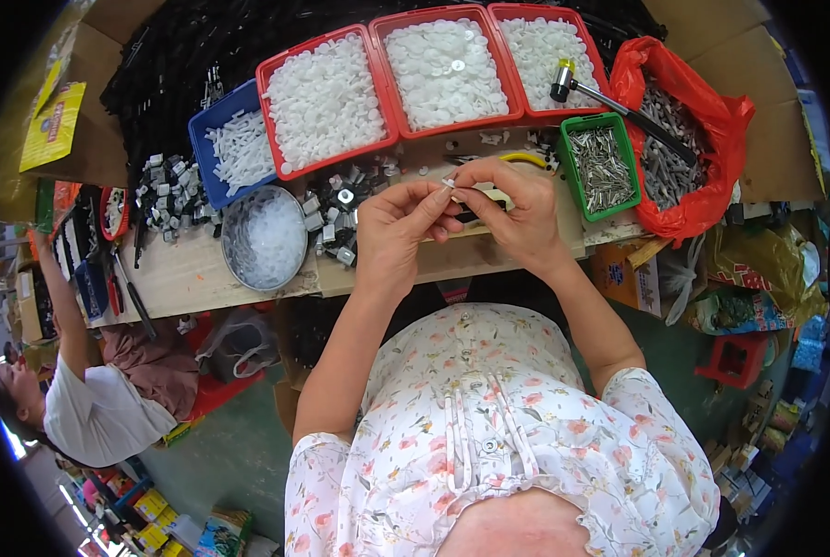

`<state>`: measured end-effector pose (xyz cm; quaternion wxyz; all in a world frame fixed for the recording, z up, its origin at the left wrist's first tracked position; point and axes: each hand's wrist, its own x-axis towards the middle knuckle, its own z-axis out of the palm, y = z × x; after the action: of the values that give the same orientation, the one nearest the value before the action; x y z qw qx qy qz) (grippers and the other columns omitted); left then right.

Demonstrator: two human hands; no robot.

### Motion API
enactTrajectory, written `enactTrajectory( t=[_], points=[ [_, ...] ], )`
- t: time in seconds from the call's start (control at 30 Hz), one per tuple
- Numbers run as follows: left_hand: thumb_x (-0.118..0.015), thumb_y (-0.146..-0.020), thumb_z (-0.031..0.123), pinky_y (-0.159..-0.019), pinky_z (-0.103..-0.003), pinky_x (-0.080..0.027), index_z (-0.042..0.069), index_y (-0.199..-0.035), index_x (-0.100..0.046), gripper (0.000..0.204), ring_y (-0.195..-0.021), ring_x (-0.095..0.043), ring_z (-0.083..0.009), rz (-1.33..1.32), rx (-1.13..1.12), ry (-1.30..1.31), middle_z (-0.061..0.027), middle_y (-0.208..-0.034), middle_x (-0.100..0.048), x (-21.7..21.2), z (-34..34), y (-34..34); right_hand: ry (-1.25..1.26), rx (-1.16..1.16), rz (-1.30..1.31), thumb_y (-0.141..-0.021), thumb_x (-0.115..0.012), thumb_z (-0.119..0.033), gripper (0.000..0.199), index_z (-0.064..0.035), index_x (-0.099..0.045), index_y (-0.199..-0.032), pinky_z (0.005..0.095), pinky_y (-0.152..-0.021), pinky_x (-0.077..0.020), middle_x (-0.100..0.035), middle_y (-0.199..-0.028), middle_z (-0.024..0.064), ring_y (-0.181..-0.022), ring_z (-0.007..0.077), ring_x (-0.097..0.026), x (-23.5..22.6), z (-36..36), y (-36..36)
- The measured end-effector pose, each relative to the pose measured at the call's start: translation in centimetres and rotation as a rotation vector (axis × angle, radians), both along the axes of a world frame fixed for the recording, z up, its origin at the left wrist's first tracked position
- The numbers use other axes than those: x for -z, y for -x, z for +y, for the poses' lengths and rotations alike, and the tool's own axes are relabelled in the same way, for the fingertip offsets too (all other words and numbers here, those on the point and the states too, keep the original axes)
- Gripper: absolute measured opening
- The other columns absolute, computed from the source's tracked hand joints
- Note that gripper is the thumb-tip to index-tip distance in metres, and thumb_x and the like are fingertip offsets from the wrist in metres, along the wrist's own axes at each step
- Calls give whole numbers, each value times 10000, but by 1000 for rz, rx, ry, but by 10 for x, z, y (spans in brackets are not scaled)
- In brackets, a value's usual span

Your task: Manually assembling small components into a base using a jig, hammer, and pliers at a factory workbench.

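Note:
Over the front edge of the wooden table, my left hand [406,223] and my right hand [515,209] meet fingertip to fingertip. Between them is a small white plastic piece [448,183], pinched by both hands; its exact shape is too small to make out. Something dark lies just behind my right fingers, partly hidden by them. To the left of my left hand, small grey and white blocks with black parts [343,197] lie in a loose heap. Beyond my hands stands a red tray [445,128] of flat white plastic discs.
Two more red trays [290,174] [590,104], a blue tray [201,153], and a round metal bowl [233,269] hold white pieces. A green tray [634,198] of metal pins, a hammer [610,100] and a red bag [740,139] are at right. A co-worker [109,408] sits at left.

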<state>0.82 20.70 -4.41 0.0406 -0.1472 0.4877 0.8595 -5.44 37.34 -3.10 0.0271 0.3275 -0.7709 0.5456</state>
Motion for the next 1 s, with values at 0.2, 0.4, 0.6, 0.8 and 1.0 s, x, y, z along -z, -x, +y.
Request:
enactTrajectory(
  t=[0.2,0.4,0.6,0.8,1.0],
  points=[
    [-749,-898,127,-571,-235,-484,-19,-975,-719,167,-664,-660,-131,27,-66,401,-54,-851,-719,1,-1,-18,-110,-57,73,-854,-689,18,101,13,-639,-942,347,-774,-525,-676,-1009,134,-894,278,-674,11,7,-2],
    [-801,-778,67,-665,-328,-504,41,-944,-730,182,-800,-636,-224,503,-178,1366,-83,-915,-668,12,-5,-32,-233,-68,165,-828,-697,-26,103,-28,-634,-910,423,-936,-444,-607,-1162,138,-1097,330,-580,31,11,-6],
    [-795,-738,60,-800,-402,-492,51,-975,-721,249,-962,-608,-300,725,-119,1596,-91,-999,-645,30,1,-35,-233,-72,162,-826,-698,-48,102,-33,-634,-904,436,-954,-427,-613,-1137,113,-1121,327,-566,39,6,-5],
    [-783,-756,86,-818,-412,-487,63,-1049,-706,304,-1010,-595,-300,805,-42,1695,-108,-1082,-621,37,-3,-35,-274,-104,185,-822,-698,-43,114,-26,-628,-910,436,-951,-432,-612,-1096,104,-1100,320,-571,36,6,-3],
    [-762,-783,116,-814,-418,-487,68,-1055,-704,282,-1012,-592,-298,891,13,1782,-108,-1084,-612,37,-10,-32,-308,-137,92,-803,-715,-36,102,-11,-642,-869,403,-905,-455,-633,-1017,99,-1031,303,-578,32,6,1]
  ],
)
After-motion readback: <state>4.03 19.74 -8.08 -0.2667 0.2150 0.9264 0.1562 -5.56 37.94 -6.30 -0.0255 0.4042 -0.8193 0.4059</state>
